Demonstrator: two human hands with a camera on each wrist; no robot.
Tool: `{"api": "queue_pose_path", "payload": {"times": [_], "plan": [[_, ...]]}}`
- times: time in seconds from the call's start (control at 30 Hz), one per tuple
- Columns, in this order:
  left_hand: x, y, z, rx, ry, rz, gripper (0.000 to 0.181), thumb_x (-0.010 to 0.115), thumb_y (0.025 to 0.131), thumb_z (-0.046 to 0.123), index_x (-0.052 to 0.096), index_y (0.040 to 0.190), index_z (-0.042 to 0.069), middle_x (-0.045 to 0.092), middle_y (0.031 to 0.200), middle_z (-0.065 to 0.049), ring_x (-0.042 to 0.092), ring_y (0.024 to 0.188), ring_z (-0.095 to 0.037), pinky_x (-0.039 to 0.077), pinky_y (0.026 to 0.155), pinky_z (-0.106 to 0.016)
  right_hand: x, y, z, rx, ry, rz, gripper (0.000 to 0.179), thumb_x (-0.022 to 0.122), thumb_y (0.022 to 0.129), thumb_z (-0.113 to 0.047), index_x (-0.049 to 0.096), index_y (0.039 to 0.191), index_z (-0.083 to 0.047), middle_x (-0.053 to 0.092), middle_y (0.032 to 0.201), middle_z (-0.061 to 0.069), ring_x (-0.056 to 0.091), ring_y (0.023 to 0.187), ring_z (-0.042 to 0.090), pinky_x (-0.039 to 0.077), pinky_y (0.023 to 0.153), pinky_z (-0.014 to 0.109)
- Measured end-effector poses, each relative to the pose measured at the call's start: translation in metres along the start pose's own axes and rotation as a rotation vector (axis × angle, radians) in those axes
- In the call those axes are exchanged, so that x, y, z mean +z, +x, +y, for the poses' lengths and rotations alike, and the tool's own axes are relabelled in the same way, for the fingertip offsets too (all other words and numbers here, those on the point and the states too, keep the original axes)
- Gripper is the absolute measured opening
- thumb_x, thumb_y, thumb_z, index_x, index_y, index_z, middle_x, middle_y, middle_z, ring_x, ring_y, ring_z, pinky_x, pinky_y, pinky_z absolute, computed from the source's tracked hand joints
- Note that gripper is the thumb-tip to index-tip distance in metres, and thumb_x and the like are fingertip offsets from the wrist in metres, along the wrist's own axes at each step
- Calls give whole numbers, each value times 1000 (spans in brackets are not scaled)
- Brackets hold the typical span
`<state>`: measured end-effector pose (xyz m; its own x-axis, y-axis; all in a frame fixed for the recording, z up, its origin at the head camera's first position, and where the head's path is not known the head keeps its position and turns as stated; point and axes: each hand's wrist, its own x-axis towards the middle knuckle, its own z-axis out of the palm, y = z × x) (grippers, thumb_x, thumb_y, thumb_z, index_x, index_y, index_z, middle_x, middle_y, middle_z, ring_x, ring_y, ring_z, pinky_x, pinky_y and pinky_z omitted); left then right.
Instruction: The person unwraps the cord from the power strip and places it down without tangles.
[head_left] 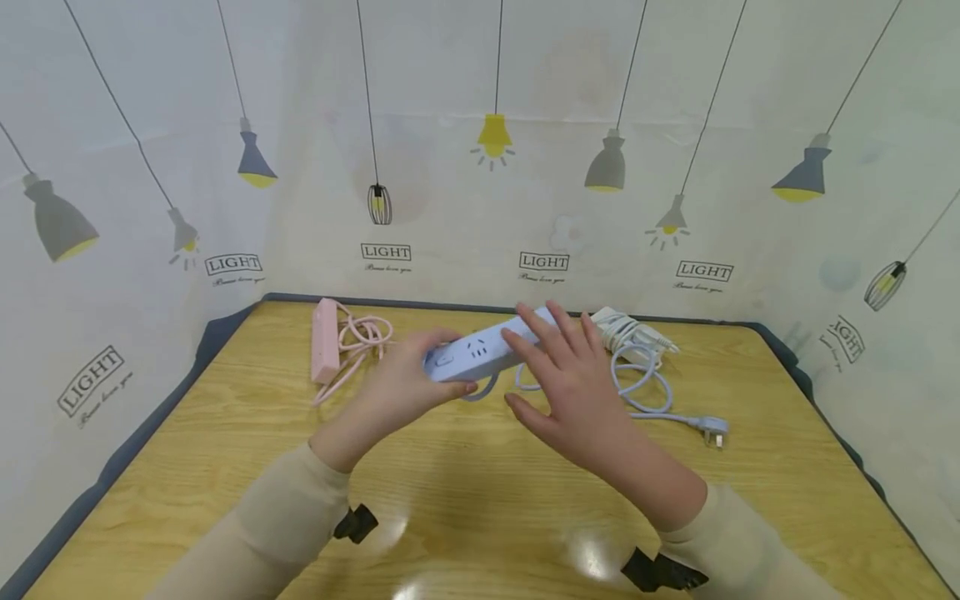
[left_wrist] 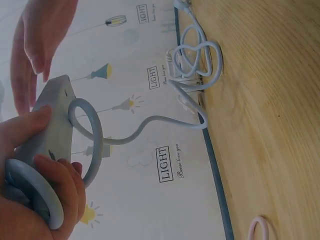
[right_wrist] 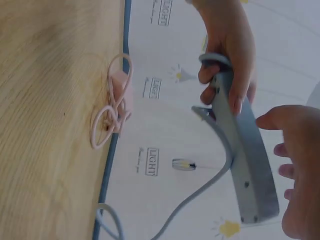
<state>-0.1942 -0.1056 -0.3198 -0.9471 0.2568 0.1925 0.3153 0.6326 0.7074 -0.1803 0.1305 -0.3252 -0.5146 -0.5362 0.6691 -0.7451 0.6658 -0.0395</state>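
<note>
Slanting between hands [head_left: 401, 375] [head_left: 573, 387], the power strip [head_left: 477, 347] is gripped by the left.

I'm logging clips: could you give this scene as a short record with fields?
in hand: pale blue power strip, raised above the table
left hand: grips one end
right hand: spread by the other end, contact unclear
left side: pink power strip on the table
right side: white corded bundle and blue plug, on the table

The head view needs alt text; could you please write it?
A person's left grip holds a pale-blue power strip above a wooden table, the right grip spread beside its other end. Farther back lie a pink power strip, left, and white bundled cord, right.
</note>
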Motion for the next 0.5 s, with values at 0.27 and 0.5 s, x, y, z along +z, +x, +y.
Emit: {"api": "queue_pose_path", "payload": {"times": [0.27, 0.5], "plan": [[6, -8, 15, 41, 109, -88, 56, 82, 79, 29, 59, 127, 11, 59, 117, -3, 57, 95, -17, 50, 79, -37, -1, 6, -14, -22, -193, -177, 64, 78, 81, -45, 58, 134, -17, 50, 143, 6, 33, 139, 34, 22, 111, 58], [7, -12, 26, 82, 169, -94, 54, 84, 77, 31, 59, 121, 11, 60, 114, -3, 56, 92, -16, 50, 76, -35, 0, 5, -13, 31, -87, -153, 56, 85, 73, -36, 66, 121, -15, 62, 109, 3, 57, 103, 27, 44, 91, 48]]}}
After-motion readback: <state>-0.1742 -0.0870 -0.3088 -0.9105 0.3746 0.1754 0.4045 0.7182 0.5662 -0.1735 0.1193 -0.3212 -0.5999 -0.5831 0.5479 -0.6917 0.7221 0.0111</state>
